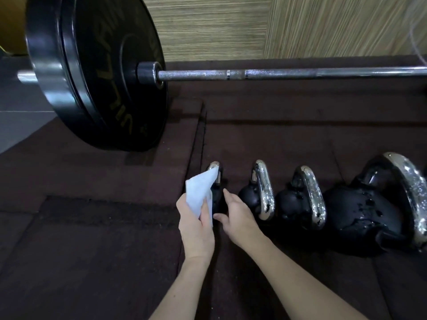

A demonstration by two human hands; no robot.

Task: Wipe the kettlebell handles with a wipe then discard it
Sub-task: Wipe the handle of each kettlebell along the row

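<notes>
Gym mat (92, 250): L hand (196, 229) grips wipe (199, 192)

left hand (196, 229) bare | right hand (240, 218) bare | forearms unsleeved

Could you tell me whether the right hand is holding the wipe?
No, the white wipe is pinched in the left hand, while the right hand is open and empty beside it.

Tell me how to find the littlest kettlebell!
Find the big black barbell plate, then look down to the row of four kettlebells on the dark floor mat. The littlest kettlebell is at the row's left end, partly hidden by the white wipe in the left hand.
</notes>
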